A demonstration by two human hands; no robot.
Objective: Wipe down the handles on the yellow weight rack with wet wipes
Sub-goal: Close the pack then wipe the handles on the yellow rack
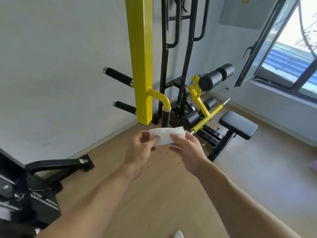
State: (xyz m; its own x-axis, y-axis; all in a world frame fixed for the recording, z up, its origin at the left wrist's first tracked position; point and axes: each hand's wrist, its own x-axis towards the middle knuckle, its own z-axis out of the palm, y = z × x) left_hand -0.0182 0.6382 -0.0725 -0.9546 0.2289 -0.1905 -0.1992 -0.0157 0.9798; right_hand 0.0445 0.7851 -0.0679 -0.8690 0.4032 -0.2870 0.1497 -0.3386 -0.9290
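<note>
The left hand (144, 143) and right hand (186, 146) each pinch an end of the wet wipe (164, 135), stretched just below the yellow post's (141, 57) down-hanging black handle (166, 118). Held that loosely, I reckon it could bunch or slip off the grip mid-wipe.

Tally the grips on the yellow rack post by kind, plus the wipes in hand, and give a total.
Straight black grips sticking out sideways from the yellow post: 2, the upper grip and the lower grip
Curved yellow handle with a black grip hanging down: 1
White wet wipe, pinched by left hand and right hand: 1
Total: 4
</note>
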